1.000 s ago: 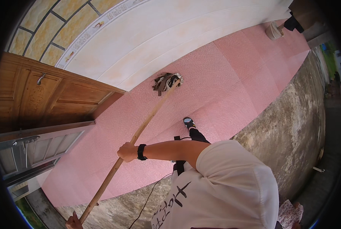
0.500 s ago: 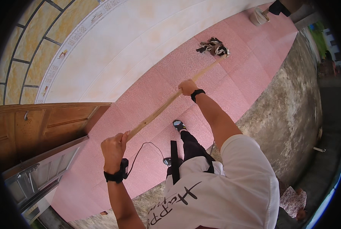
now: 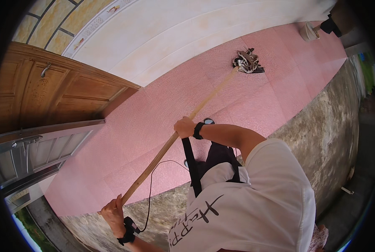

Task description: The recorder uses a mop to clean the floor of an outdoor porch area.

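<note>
Both hands are closed round the long wooden handle of a mop [image 3: 158, 156]. My left hand [image 3: 112, 212] grips it close to its lower end, at the lower left. Further up the handle, about its middle, my right hand [image 3: 184, 127] is wrapped round it. The mop's head [image 3: 248, 62], a bunch of dark, brown and white cloth strips, lies on the pink tiled floor [image 3: 154, 109] near the pale wall. A black band sits on each of my wrists.
A brown wooden door [image 3: 57, 86] and a grey metal door [image 3: 36, 153] stand at the left. At the upper right is a whitish bucket [image 3: 309, 32] beside a dark object. Rough stained concrete [image 3: 321, 122] borders the tiles on the right. A thin black cable [image 3: 150, 189] hangs from my left wrist.
Both hands have drawn back toward me and to the left with the handle. The mop head's strips have bunched up and swung to the other side of the handle's end.
</note>
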{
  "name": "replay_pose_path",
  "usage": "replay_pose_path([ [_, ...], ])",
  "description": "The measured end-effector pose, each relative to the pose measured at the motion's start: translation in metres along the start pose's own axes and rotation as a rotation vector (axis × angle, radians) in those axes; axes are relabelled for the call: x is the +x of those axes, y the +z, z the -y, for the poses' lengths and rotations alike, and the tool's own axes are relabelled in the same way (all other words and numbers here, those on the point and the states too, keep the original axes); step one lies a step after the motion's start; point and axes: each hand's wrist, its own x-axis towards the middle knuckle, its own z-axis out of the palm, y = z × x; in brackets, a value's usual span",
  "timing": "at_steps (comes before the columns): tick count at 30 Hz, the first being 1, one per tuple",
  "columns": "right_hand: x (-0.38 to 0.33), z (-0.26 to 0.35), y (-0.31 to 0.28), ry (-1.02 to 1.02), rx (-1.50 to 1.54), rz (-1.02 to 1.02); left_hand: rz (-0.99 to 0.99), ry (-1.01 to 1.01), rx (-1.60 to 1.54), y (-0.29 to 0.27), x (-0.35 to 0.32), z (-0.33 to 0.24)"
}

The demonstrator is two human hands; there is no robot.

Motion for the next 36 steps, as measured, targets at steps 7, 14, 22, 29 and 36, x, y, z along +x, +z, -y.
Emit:
replay_pose_path([
  [7,0.0,0.21,0.06,-0.477,0.154,0.225,0.096,-0.475,0.327,-0.096,-0.189,0.059],
  [14,-0.032,0.365,0.119,-0.857,0.327,0.175,0.032,-0.67,0.411,-0.179,-0.334,0.06],
  [22,0.002,0.386,0.123,-0.92,0.422,0.153,-0.048,-0.765,0.628,-0.229,-0.341,0.098],
  [29,0.021,0.292,0.047,-0.598,0.381,-0.038,-0.225,-0.342,0.484,-0.223,-0.187,0.132],
  [36,0.012,0.091,-0.004,-0.219,0.252,-0.189,-0.273,-0.039,0.434,-0.118,-0.018,0.065],
])
